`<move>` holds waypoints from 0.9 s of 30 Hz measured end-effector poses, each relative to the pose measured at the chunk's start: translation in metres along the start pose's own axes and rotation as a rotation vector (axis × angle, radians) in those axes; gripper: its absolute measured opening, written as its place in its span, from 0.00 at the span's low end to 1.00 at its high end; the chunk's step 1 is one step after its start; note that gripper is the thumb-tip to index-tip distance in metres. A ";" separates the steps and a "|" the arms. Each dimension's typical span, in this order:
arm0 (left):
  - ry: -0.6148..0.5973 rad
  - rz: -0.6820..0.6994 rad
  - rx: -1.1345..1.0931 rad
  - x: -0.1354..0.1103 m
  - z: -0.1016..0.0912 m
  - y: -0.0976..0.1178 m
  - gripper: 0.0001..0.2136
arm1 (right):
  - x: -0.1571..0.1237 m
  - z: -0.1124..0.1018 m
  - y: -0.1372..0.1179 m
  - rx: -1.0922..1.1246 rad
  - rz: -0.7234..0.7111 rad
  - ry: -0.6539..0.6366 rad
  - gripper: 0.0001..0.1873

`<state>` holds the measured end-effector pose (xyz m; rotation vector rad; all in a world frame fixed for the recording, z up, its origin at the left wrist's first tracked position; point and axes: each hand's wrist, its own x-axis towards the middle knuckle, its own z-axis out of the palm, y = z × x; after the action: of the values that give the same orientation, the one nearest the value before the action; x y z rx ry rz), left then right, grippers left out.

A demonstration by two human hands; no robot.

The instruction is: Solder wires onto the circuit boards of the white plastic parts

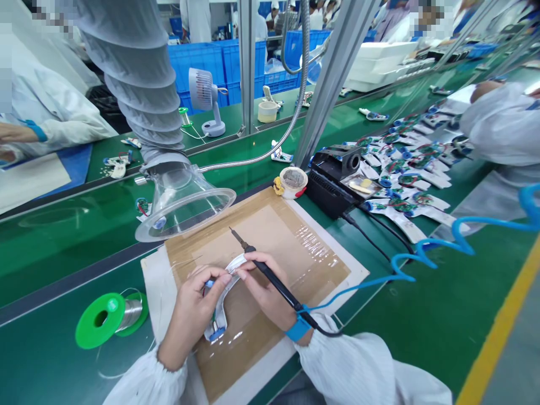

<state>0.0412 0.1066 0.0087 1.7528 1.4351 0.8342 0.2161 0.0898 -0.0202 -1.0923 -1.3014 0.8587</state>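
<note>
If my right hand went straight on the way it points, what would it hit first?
Your right hand would likely meet the white curved piece first, with the left hand just beyond, though depth there is unclear.

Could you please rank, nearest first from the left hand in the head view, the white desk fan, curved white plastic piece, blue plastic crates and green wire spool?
From the left hand:
1. Curved white plastic piece, right at the hand.
2. Green wire spool, to the left.
3. White desk fan, well forward.
4. Blue plastic crates, behind the fan.
</note>
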 end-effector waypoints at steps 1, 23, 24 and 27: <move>0.004 0.006 -0.001 0.000 0.000 0.001 0.11 | 0.000 -0.001 0.002 -0.029 -0.009 -0.033 0.16; -0.163 -0.110 -0.029 0.000 -0.032 -0.024 0.11 | 0.006 -0.010 0.038 -0.371 -0.257 -0.305 0.26; -0.161 -0.107 -0.038 0.000 -0.033 -0.024 0.11 | 0.007 -0.010 0.037 -0.370 -0.263 -0.301 0.26; -0.167 -0.103 -0.037 -0.001 -0.032 -0.025 0.09 | 0.008 -0.011 0.027 -0.346 -0.265 -0.271 0.24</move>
<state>0.0011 0.1124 0.0047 1.6647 1.3780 0.6403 0.2300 0.1036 -0.0433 -1.0585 -1.8277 0.6083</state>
